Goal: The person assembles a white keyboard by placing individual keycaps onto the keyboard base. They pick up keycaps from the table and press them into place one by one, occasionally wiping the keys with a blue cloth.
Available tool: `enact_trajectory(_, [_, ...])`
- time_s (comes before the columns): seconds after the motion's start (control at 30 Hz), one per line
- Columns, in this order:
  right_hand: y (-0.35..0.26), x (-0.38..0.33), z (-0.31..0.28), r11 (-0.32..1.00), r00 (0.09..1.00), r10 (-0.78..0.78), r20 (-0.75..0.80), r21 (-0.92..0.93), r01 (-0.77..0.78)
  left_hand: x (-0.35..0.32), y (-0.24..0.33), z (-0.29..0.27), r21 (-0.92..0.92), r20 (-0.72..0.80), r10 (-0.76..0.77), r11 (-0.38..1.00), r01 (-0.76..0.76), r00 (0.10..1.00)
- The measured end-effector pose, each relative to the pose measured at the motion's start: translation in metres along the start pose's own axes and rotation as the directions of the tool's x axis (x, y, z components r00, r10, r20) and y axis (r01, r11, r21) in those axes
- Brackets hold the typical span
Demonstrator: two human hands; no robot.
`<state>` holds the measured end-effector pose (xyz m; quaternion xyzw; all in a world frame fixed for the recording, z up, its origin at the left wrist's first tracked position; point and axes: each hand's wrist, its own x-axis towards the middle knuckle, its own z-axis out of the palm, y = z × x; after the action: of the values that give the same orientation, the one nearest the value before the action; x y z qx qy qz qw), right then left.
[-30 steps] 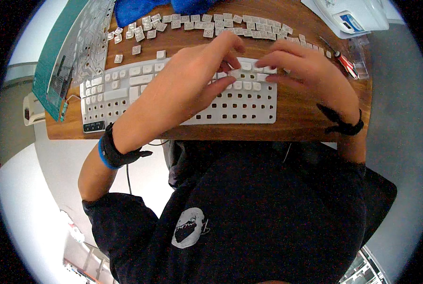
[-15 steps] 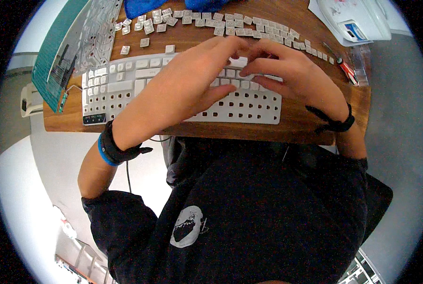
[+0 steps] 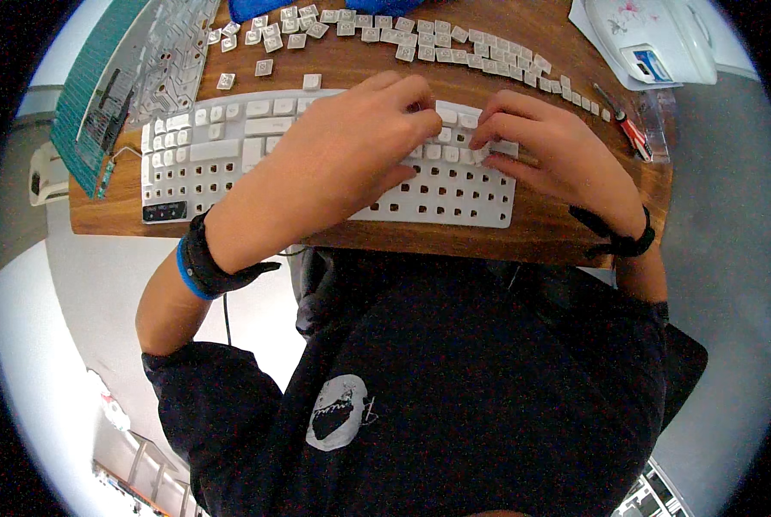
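Note:
A white keyboard (image 3: 256,159) lies across the wooden table; its upper rows carry white keycaps, while its lower rows show dark bare switch openings. My left hand (image 3: 355,129) is over its middle with the fingers curled down near the upper right rows, the thumb lower and apart. What those fingers hold, if anything, is hidden. My right hand (image 3: 549,146) reaches in from the right, fingers bent but apart, its tips at the keycaps by the keyboard's right edge. A bare opening (image 3: 461,138) shows between the two hands.
Loose white keycaps (image 3: 385,35) spread along the table's far side. A red-handled tool (image 3: 633,136) and a white container (image 3: 652,39) are at the right. A clear printed sheet (image 3: 165,60) and a green mat (image 3: 84,121) occupy the left.
My hands have drawn apart a little, uncovering keycaps and a bare opening between them. The left fingers have curled in more, and the right hand has shifted slightly right.

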<state>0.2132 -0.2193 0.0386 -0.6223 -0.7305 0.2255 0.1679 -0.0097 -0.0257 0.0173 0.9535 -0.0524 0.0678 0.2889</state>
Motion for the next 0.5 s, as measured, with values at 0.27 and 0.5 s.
enact_trajectory(0.27, [0.0006,-0.0036,-0.0054,0.997,0.980,-0.074,0.182,0.031,0.070,0.0001,-0.0009,0.0007,0.002,-0.010,-0.003,1.000,0.003,1.000])
enact_trajectory(0.5, [0.0047,-0.0013,-0.0006,0.991,0.986,-0.118,0.119,-0.046,0.124,0.0012,-0.0014,-0.0013,0.011,-0.014,0.021,1.000,-0.021,1.000])
